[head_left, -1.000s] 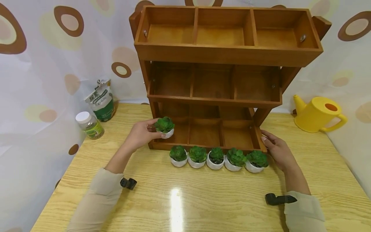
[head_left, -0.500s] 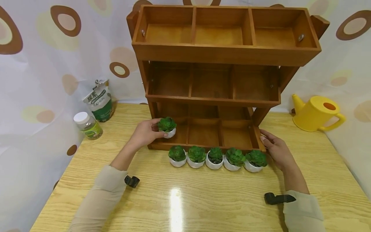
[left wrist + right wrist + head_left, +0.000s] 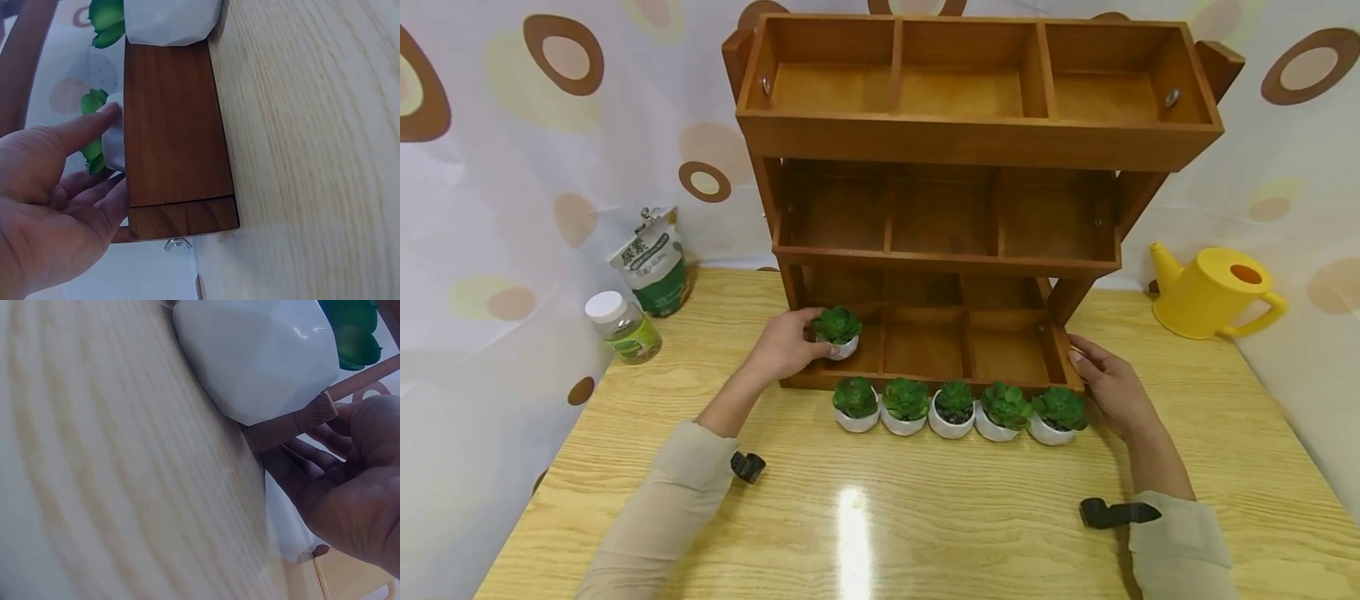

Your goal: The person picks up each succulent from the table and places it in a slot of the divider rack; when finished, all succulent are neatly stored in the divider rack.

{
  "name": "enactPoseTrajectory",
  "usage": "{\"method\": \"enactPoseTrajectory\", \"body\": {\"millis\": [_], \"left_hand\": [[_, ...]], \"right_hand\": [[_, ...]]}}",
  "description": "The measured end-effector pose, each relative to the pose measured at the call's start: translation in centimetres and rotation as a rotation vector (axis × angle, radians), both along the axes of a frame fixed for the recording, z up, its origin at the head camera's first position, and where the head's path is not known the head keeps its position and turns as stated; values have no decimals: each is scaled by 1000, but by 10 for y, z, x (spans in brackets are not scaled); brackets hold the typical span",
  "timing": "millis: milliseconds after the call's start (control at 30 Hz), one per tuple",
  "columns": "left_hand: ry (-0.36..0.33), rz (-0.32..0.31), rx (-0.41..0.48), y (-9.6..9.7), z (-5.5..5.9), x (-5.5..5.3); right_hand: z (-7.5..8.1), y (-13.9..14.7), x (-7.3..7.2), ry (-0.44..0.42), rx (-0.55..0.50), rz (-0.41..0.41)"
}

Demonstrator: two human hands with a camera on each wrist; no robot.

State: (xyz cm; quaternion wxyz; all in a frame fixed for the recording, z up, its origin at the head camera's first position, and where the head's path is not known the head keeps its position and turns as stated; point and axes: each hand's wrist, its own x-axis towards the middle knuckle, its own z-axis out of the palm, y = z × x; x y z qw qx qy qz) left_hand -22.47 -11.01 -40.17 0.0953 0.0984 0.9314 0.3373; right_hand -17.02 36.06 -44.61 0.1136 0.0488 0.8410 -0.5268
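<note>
My left hand [image 3: 784, 345] pinches a small potted succulent [image 3: 837, 327], green leaves in a white pot, between thumb and fingers. It is at the bottom tier's left compartment, behind the front board [image 3: 175, 125] in the left wrist view. A brown three-tier wooden shelf [image 3: 977, 143] stands on the table, each tier divided into compartments. At its lower right end, my right hand [image 3: 1115, 388] grips the side board, thumb on the near side; the right wrist view shows the fingers [image 3: 300, 465] against the wood. Several matching succulents [image 3: 951, 425] stand in a row along the shelf's front.
To the left on the table [image 3: 790, 517] are a white-capped jar [image 3: 625, 327] and a green-and-white pouch [image 3: 655, 265]. A yellow watering can [image 3: 1210, 292] stands at the right. Behind the shelf hangs a patterned cloth [image 3: 497, 208].
My left hand has moved slightly right with the succulent, further over the bottom left compartment. The right hand keeps its grip on the shelf's side. The head view has shifted a little.
</note>
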Motion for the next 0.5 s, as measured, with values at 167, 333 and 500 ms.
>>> {"method": "enactPoseTrajectory", "body": {"millis": [167, 333, 500], "left_hand": [[19, -24, -23, 4, -1, -2], [15, -41, -32, 8, -4, -4], [1, -54, -37, 10, -6, -4]], "right_hand": [[0, 0, 0, 18, -23, -6], [0, 0, 2, 30, -45, -11], [-1, 0, 3, 42, -64, -6]]}}
